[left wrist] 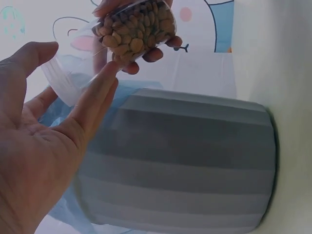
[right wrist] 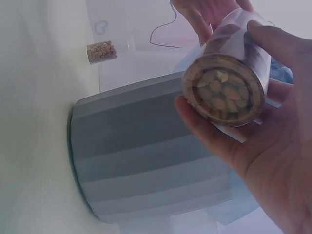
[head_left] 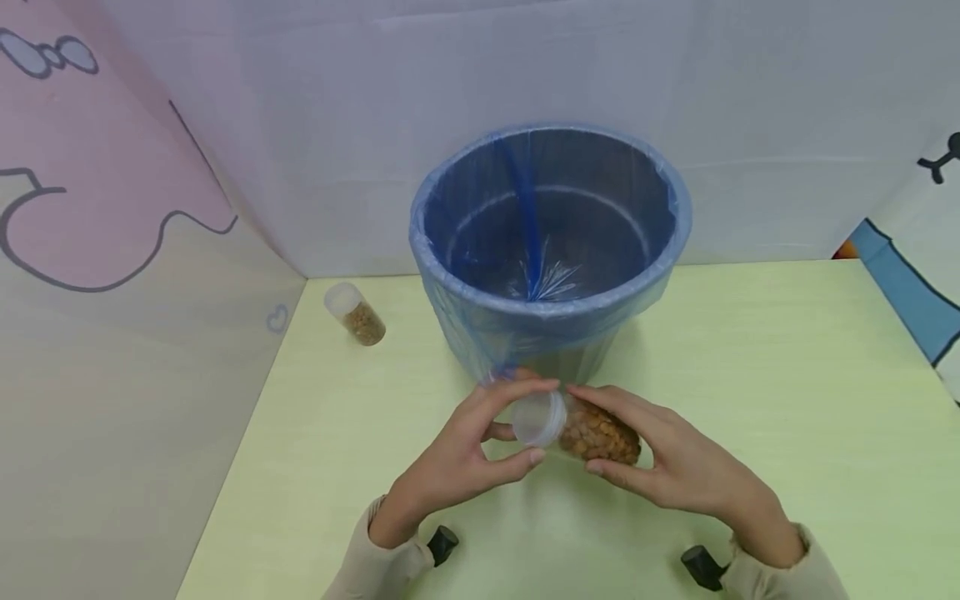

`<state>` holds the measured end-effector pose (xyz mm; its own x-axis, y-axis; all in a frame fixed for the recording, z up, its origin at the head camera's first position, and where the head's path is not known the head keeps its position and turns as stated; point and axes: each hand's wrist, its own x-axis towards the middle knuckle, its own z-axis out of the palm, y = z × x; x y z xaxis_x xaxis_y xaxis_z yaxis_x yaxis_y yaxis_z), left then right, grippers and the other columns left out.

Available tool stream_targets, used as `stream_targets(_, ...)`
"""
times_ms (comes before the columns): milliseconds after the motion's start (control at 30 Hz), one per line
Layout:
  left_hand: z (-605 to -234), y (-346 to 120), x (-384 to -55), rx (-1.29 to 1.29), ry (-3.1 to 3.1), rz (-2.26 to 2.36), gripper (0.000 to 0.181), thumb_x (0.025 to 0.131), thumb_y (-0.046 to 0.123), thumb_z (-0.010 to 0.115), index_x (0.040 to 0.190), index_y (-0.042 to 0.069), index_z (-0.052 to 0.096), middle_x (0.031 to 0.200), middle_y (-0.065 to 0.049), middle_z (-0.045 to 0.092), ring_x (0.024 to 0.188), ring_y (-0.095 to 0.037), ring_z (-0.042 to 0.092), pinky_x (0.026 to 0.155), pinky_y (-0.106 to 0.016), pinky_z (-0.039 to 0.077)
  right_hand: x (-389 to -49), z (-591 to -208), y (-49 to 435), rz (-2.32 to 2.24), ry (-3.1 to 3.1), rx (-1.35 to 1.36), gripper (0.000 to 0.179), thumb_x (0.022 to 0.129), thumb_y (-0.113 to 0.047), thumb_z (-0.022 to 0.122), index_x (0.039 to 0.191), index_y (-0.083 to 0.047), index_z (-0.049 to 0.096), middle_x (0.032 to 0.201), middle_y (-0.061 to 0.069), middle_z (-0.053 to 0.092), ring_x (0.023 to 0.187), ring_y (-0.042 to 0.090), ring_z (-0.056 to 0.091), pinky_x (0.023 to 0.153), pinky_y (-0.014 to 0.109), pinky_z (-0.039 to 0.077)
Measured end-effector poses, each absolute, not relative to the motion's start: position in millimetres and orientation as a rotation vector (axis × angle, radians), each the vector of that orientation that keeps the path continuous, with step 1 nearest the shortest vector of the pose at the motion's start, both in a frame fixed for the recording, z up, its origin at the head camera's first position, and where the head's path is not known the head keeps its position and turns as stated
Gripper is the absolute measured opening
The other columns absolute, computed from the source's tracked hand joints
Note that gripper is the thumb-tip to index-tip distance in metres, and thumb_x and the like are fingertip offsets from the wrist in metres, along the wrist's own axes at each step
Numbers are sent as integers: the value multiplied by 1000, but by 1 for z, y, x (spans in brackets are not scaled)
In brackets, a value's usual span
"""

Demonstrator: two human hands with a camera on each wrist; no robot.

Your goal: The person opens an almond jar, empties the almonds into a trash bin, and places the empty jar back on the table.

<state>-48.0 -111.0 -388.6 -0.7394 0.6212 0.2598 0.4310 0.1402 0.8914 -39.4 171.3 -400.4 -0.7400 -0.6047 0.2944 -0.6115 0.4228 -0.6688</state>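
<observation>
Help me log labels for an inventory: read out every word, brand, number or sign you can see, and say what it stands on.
There is no readable text.
No lettering shows on the held jar, the other jar, the grey bin or its blue liner.
The heart outline on the side wall is a drawing.
A turquoise mark is too blurred to make out.

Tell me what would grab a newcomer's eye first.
Probably the bin with its blue liner, at the back middle of the table. In front of it, the right hand's fingers grip a tilted clear jar of brown pieces. A second jar stands left of the bin.
</observation>
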Motion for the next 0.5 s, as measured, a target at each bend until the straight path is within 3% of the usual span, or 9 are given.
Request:
stream_targets(267,-379,-117,-44,1125,2372,1450,66,101,19,71,159,26,42,160,-2,46,139,-21,52,90,-26,61,-36,-400,170,1277,-2626,1168,84,89,-17,84,160,-19,39,149,-1,57,121,11,65,89,29,60)
stream_targets(500,-375,-121,-40,1241,2395,1378,66,102,20,70,160,20,40,158,-4,49,139,-19,56,89,-19,60,-32,-401,169,1278,-2600,1222,81,91,-17,83,159,-18,39,148,-2,57,118,8,65,87,27,60)
